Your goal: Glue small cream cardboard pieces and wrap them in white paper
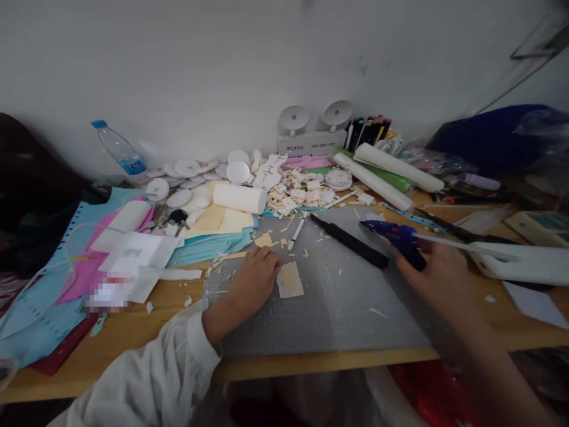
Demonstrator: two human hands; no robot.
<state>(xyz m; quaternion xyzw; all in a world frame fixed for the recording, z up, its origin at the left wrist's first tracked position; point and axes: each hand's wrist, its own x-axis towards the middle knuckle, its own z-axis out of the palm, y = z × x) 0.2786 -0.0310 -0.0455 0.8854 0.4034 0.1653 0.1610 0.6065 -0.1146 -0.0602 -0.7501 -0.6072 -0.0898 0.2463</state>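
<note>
My right hand point(442, 270) is wrapped round a blue glue gun point(395, 232), whose dark nozzle points left over the grey cutting mat point(338, 314). A white glue stick point(462, 244) sticks out from the gun's back end. With fingers curled together, my left hand point(253, 281) rests on the mat. Its fingertips are at the left edge of a small white paper square point(290, 281) with a beige patch on it; what they pinch, if anything, is hidden. Between the hands lie a black rod-shaped tool point(351, 240) and a white pen point(297, 231).
Wooden scraps point(293, 193) and white discs point(186, 169) are heaped along the wall. White rolls point(377, 178) lie behind the mat. A water bottle point(120, 151), blue sheets point(40, 296) and keys point(178, 217) are on the left. A white device point(528, 261) lies right of my right hand.
</note>
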